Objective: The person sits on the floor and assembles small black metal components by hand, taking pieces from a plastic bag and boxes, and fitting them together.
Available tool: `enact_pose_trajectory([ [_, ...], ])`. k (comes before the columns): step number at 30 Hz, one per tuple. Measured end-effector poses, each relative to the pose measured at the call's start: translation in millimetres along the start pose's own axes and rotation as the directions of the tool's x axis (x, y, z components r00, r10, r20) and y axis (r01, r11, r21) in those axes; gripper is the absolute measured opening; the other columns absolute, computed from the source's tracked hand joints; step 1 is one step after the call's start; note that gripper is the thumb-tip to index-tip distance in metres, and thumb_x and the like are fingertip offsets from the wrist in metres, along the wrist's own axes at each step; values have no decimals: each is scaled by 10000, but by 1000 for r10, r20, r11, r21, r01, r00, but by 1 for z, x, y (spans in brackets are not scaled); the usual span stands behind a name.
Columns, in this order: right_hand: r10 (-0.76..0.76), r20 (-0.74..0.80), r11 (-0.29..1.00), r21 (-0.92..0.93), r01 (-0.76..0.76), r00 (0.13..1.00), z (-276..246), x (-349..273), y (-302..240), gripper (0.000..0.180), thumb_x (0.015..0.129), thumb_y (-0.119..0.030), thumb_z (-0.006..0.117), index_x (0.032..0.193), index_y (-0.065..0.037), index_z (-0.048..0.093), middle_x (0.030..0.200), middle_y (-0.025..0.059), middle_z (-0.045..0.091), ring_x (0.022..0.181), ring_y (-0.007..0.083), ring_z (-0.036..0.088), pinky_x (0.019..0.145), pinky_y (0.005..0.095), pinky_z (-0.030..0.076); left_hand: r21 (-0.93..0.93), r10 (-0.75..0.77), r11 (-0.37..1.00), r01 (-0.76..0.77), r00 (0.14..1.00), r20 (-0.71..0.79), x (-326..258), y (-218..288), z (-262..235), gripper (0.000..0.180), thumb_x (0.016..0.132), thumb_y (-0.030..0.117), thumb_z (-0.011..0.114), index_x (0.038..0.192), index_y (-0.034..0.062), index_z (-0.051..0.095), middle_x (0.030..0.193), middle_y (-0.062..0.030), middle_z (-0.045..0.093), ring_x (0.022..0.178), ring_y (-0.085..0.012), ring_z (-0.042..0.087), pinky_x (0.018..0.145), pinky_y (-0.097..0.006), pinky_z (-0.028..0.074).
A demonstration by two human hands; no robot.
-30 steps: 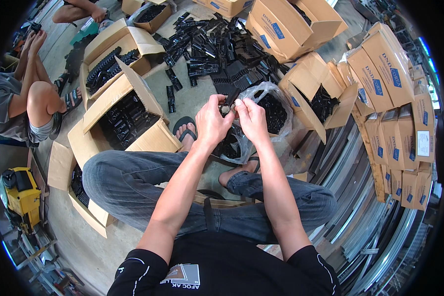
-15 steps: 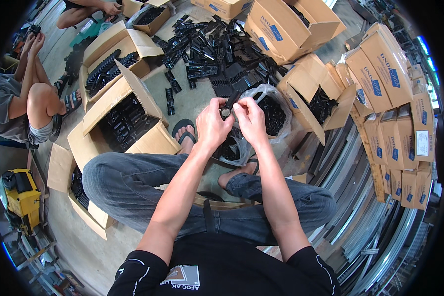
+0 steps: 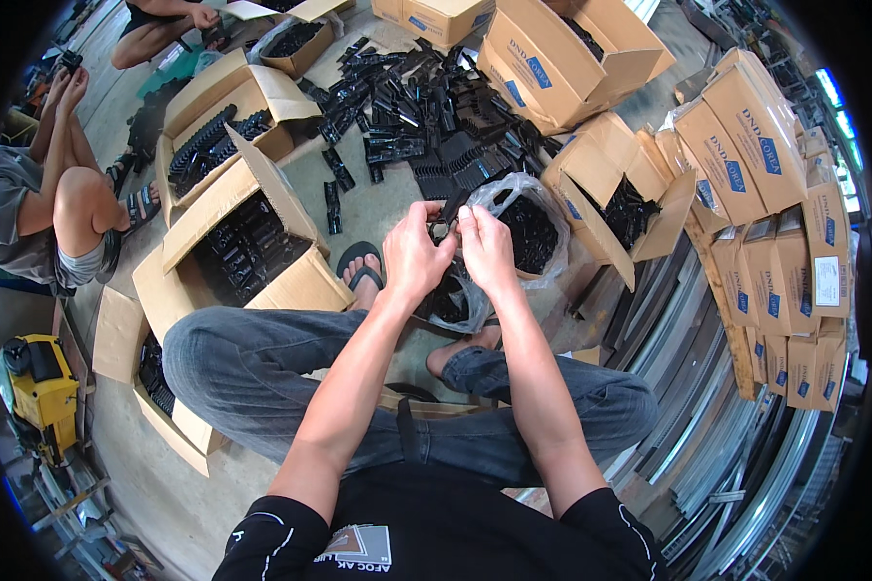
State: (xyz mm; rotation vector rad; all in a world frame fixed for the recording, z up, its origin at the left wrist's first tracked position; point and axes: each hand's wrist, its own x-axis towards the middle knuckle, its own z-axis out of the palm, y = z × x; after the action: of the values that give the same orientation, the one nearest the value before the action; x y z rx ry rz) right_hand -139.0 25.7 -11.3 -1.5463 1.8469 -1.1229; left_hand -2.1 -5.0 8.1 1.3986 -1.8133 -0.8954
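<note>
My left hand (image 3: 415, 254) and my right hand (image 3: 486, 248) meet in front of me, both gripping one small black plastic part (image 3: 448, 215) between their fingertips. Just beyond and under them sits a clear plastic bag (image 3: 523, 221) full of the same black parts. A big heap of loose black parts (image 3: 426, 126) lies on the concrete floor further ahead. I sit with my knees apart, feet in sandals on the floor.
Open cardboard boxes (image 3: 247, 242) with black parts stand to my left, more boxes (image 3: 562, 48) ahead and stacked at right (image 3: 775, 242). Metal profiles (image 3: 707, 426) lie along the right. One person (image 3: 48, 194) squats at far left, another person (image 3: 160, 29) at the top. A yellow machine (image 3: 34, 387) stands lower left.
Both hands stayed together over the bag and shifted slightly, working the small black part between the fingertips. Nothing else moved noticeably.
</note>
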Motion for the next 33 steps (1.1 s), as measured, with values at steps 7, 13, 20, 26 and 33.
enact_pose_trajectory([
  [7, -89, -160, 983, 144, 113, 983, 5, -3, -14, 200, 993, -196, 576, 1006, -3, 529, 858, 218, 656, 813, 420, 651, 709, 473, 505, -31, -1, 1000, 0, 999, -39, 1, -5, 2, 428, 783, 232, 767, 1108, 3, 608, 959, -185, 719, 886, -320, 709, 801, -398, 542],
  [13, 26, -28, 1000, 9, -25, 999, -1, -1, -14, 256, 1006, -249, 554, 925, -7, 541, 786, 221, 647, 768, 431, 644, 668, 489, 491, -94, -56, 994, 54, 998, -16, 1, -3, 2, 429, 777, 206, 771, 1114, -7, 614, 949, -174, 726, 867, -279, 715, 788, -368, 546],
  [20, 39, -34, 999, -11, -39, 999, -3, 0, -15, 303, 1004, -284, 558, 886, -6, 575, 770, 219, 640, 767, 424, 641, 667, 482, 492, -111, -78, 991, 80, 997, 25, 1, -1, 1, 429, 768, 208, 751, 1120, 9, 606, 973, -189, 726, 892, -354, 709, 794, -437, 542],
  [26, -183, -361, 970, 84, 227, 915, 2, 2, -29, 391, 1023, -280, 549, 770, 17, 531, 609, 164, 519, 573, 269, 556, 569, 414, 429, -178, -70, 982, 65, 997, -19, 2, 0, 2, 416, 755, 161, 738, 1116, 2, 606, 967, -181, 729, 874, -320, 718, 778, -408, 550],
  [33, 20, -130, 999, 37, -15, 991, -6, 0, -22, 242, 1009, -209, 543, 938, 15, 599, 897, 175, 620, 785, 351, 630, 707, 430, 502, -181, -85, 979, 91, 996, 39, 2, 3, -1, 396, 766, 134, 736, 1108, -19, 609, 950, -154, 727, 853, -215, 707, 797, -337, 541],
])
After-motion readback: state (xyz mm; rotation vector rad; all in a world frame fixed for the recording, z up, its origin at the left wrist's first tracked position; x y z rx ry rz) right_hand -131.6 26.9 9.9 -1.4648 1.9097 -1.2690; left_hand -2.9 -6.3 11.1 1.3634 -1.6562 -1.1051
